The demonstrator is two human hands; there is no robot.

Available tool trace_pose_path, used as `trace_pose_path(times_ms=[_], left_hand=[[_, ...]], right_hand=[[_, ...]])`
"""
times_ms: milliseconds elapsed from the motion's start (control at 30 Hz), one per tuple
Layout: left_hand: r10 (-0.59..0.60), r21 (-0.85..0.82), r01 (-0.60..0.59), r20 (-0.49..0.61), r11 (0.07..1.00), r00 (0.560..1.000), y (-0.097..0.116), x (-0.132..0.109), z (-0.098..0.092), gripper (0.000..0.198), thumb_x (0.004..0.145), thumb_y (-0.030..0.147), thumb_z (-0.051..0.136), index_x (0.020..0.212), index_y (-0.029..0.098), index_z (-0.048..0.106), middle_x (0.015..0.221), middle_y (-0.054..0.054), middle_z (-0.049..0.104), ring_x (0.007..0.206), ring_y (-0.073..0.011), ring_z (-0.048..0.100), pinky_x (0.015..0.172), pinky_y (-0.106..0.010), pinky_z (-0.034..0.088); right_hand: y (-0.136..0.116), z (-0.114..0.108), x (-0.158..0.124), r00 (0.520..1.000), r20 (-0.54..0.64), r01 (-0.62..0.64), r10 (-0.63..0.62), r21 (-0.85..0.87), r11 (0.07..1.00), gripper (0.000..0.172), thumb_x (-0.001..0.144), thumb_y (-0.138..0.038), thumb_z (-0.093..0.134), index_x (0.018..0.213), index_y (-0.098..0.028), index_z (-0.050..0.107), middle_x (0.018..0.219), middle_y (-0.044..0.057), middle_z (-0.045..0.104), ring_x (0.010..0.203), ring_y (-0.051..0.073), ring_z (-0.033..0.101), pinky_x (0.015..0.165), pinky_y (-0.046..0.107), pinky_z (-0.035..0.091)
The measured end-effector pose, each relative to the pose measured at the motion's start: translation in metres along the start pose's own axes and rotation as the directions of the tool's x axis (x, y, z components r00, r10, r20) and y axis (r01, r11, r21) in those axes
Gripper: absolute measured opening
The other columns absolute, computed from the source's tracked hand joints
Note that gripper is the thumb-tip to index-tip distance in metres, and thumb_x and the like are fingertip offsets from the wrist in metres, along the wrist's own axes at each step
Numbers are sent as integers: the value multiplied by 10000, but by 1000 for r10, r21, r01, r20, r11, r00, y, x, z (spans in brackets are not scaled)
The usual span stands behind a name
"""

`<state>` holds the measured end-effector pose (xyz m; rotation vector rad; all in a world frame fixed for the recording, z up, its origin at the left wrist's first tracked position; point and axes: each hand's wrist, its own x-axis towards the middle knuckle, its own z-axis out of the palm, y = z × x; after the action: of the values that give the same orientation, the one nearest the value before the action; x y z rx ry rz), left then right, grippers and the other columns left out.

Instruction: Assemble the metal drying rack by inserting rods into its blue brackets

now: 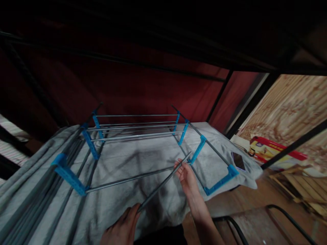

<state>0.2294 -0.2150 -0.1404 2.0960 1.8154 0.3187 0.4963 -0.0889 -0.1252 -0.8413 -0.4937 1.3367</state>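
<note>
A grey metal rod slants across the front of a partly built rack of metal rods and blue plastic brackets. My left hand is closed round the rod's lower end. Near the upper end, the fingers of my right hand hold the same rod, palm turned upward. Just behind it, another rod runs from a blue bracket on the left toward a blue bracket on the right. Further back, several crosswise rods join more blue brackets. A nearer right bracket stands beside my right forearm.
The rack rests on a grey blanket. Several loose rods lie along the left. A phone lies at the blanket's right side, near a red and yellow box. A chair stands at front right; dark frame bars surround the bed.
</note>
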Motion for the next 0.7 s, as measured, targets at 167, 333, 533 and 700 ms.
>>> trace_pose_path(times_ms=[167, 333, 533, 700], left_hand=[[26, 85, -15, -132, 996, 991, 39, 32, -18, 435, 990, 291, 382, 1335, 287, 648, 1264, -83, 726, 996, -255, 748, 789, -353, 614], [64, 110, -42, -204, 993, 977, 47, 56, -29, 408, 991, 281, 417, 1325, 276, 651, 1251, -90, 723, 995, -248, 729, 854, -367, 589], [77, 239, -30, -188, 971, 979, 35, 74, -33, 463, 957, 116, 360, 1298, 192, 664, 1195, -122, 720, 1031, -278, 681, 954, -423, 510], [96, 269, -58, -128, 961, 987, 27, 85, -31, 476, 961, 81, 329, 1290, 158, 664, 1186, -132, 708, 1053, -276, 666, 985, -418, 481]], right_hand=[[-36, -2, 21, 995, 15, 103, -103, -14, 995, 226, 776, -377, 813, 913, -219, 729, 902, 17, 749, 825, 167, 693, 717, 270, 574], [-51, -1, 36, 988, 40, 150, -148, -52, 987, 248, 783, -394, 816, 916, -208, 721, 862, 16, 737, 765, 144, 680, 677, 246, 568], [-23, -16, 39, 1000, 13, 27, -26, -33, 999, 209, 758, -346, 819, 877, -204, 721, 889, 20, 751, 774, 160, 687, 742, 284, 578], [-8, -27, 42, 1000, 9, -3, 3, -23, 1000, 189, 733, -315, 818, 868, -221, 724, 895, 14, 758, 803, 178, 690, 814, 323, 580]])
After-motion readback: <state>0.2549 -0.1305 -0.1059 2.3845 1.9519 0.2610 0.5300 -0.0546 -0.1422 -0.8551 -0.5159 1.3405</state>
